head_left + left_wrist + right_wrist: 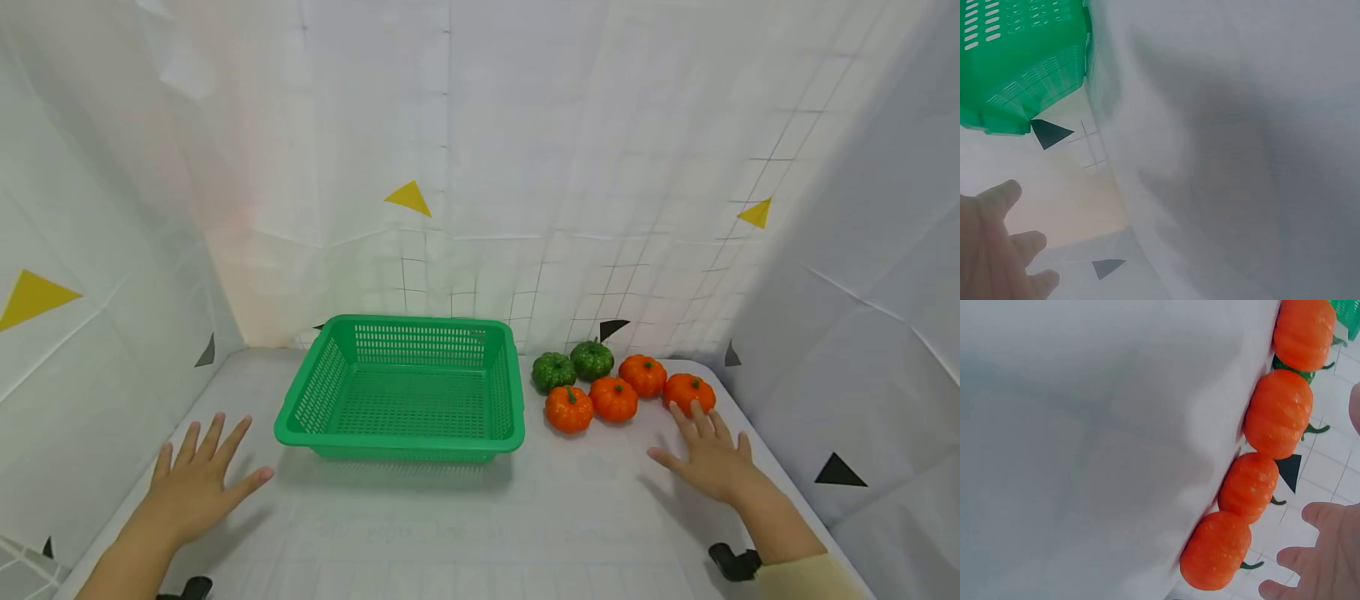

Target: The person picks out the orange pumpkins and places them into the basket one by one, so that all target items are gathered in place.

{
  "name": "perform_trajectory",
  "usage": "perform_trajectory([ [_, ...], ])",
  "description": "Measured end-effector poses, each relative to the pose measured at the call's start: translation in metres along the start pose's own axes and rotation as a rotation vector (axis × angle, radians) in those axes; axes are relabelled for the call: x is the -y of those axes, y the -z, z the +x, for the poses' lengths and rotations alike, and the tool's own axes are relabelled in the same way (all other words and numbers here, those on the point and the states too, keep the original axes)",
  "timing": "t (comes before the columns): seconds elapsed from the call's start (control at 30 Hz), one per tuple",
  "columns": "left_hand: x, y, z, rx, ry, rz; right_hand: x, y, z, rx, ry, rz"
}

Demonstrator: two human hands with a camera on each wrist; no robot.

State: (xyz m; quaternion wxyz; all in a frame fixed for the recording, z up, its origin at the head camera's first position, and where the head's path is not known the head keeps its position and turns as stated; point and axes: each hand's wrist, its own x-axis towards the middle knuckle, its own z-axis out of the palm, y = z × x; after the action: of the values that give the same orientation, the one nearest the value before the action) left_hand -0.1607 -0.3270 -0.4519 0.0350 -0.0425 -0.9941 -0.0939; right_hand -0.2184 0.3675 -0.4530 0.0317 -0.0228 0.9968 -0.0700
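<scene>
A green plastic basket (405,450) with slotted walls stands at the middle left of the table, nothing inside it. To its right sit several small orange pumpkins (568,410) and two green pumpkins (553,372), grouped near the back wall. My left hand (191,492) is spread above the table, left of the basket and apart from it. My right hand (712,458) is also spread, its fingertips in front of the rightmost orange pumpkin (688,392); the right wrist view shows the orange pumpkins (1279,415) in a row, the fingers (1297,557) apart from them.
A white table (450,533) carries everything. White cloth walls with yellow and black triangles (408,198) enclose it at the back and both sides. Black straps or mounts (735,562) show by the wrists.
</scene>
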Motion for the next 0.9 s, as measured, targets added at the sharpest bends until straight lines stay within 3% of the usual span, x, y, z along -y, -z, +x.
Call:
perform_trajectory([
  [0.33, -0.007, 0.007, 0.013, -0.09, -0.072, 0.01, -0.021, 0.009, 0.012, -0.043, 0.011, -0.002],
  [0.9, -0.015, 0.003, 0.039, -0.24, -0.185, -0.086, -0.038, 0.016, 0.032, -0.099, 0.032, -0.009],
])
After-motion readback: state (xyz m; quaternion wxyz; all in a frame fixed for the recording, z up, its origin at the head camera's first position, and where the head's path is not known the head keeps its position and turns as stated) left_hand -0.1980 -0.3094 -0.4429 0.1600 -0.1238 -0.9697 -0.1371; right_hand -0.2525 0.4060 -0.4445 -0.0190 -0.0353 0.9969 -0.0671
